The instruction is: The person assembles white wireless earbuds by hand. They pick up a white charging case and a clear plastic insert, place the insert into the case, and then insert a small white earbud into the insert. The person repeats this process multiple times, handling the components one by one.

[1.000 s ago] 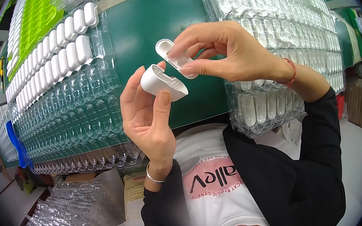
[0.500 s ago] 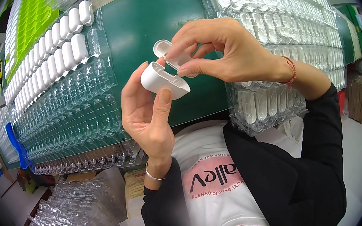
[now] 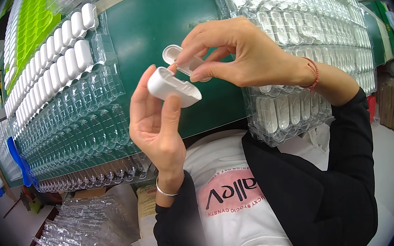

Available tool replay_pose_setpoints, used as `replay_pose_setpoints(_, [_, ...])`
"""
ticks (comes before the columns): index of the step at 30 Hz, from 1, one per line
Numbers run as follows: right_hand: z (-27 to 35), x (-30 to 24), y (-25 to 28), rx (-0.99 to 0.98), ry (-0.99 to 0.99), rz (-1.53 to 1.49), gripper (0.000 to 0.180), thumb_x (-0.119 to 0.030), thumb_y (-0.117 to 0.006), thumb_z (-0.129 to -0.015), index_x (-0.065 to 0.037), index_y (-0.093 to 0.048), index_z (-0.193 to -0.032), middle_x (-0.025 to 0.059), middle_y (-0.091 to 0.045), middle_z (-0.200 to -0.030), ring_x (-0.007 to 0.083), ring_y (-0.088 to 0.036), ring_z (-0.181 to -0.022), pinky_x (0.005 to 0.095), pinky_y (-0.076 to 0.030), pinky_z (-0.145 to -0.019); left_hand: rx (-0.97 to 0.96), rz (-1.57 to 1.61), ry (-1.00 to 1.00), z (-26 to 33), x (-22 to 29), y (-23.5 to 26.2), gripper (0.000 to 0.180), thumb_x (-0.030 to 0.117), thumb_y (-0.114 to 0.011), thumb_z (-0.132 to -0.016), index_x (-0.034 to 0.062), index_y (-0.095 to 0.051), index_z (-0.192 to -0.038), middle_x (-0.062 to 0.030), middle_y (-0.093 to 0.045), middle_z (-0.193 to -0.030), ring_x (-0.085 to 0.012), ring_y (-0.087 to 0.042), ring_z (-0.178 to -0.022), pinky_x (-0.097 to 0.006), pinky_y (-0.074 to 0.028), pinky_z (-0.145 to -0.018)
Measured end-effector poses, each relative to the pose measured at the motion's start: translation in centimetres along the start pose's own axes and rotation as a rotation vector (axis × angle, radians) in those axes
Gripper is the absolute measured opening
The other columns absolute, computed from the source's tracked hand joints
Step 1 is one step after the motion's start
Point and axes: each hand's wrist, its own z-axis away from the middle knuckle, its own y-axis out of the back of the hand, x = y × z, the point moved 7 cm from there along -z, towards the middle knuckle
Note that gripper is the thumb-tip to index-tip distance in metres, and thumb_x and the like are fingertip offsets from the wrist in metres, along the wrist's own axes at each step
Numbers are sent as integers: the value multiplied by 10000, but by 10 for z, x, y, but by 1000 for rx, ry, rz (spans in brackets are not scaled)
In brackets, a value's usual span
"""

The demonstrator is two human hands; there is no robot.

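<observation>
My left hand (image 3: pixel 154 113) is closed on a white plastic earbud case body (image 3: pixel 169 88), thumb on its near side and fingers behind. The hollow opening of the case faces my right hand. Between the thumb and fingers of my right hand (image 3: pixel 228 54) is the white case lid (image 3: pixel 182 61), tilted with its shallow inside showing. The lid sits close to the edge of the case body; my fingers hide whether the two touch. Both hands are above the green tabletop.
To the left, clear trays (image 3: pixel 74 110) hold rows of white cases (image 3: pixel 71 62). Stacked clear trays with white shells (image 3: pixel 293 27) stand at the right. A light green tray (image 3: pixel 38 29) lies far left, and more clear trays (image 3: pixel 83 233) are piled below the table.
Both hands have shifted slightly left with the case body and lid. The lid has tilted a little, showing more of its inside; the grips look the same.
</observation>
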Motion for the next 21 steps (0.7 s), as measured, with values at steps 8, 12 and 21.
replay_pose_setpoints(8, [1,-3,0,3,45,52,239,-5,-722,-775,-35,-695,-1011,103,-660,-1015,197,-659,-894,317,-604,-748,45,113,23,6,-5,7,397,85,-545,-954,-72,-422,-1297,-228,-552,-1218,-217,-589,-1089,-338,-516,-898])
replay_pose_setpoints(12, [1,-1,-1,-8,23,37,263,1,-726,-774,-50,-697,-1030,96,-657,-1034,182,-652,-917,315,-605,-761,45,114,53,10,-6,8,406,86,-558,-947,-72,-421,-1296,-225,-552,-1211,-217,-586,-1091,-340,-516,-895])
replay_pose_setpoints(21, [2,-2,-1,-1,48,61,251,-12,-721,-784,-54,-696,-1030,90,-658,-1020,185,-652,-911,319,-606,-758,14,133,56,12,-7,7,410,81,-568,-940,-68,-423,-1293,-206,-556,-1201,-218,-582,-1097,-348,-511,-907])
